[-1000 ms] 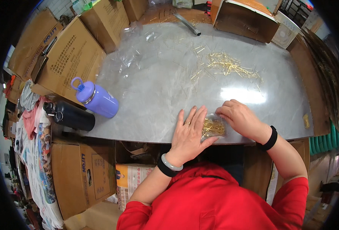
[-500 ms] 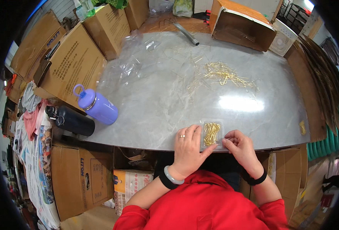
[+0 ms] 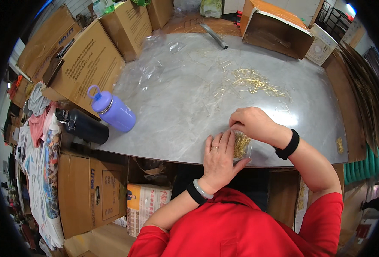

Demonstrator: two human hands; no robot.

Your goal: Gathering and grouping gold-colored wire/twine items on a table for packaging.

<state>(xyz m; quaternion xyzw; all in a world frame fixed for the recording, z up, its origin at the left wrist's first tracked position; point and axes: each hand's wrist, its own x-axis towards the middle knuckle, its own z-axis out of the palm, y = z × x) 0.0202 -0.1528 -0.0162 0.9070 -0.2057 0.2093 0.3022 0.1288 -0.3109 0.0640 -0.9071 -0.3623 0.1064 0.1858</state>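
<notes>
A small clear plastic box (image 3: 242, 147) filled with gold-coloured metal hooks lies flat at the near edge of the grey table. My left hand (image 3: 220, 156) rests around its left and near sides, fingers along the left and thumb across the near edge, holding it. Over the far side of the box, my right hand (image 3: 254, 124) is bent inward with its fingers curled together at the far left corner. What those fingertips pinch is hidden. A loose heap of gold hooks (image 3: 258, 82) is spread farther back on the table.
To the left stand a purple bottle (image 3: 117, 113) and a black bottle (image 3: 86, 127), with cardboard boxes (image 3: 86, 70) behind. Clear plastic bags (image 3: 149, 73) lie at the far left. A metal tube (image 3: 215, 36) and an open orange carton (image 3: 277, 32) are at the back.
My right hand has moved from the box's right side up and over to its far left corner. My left hand has shifted slightly right, closer around the box.
</notes>
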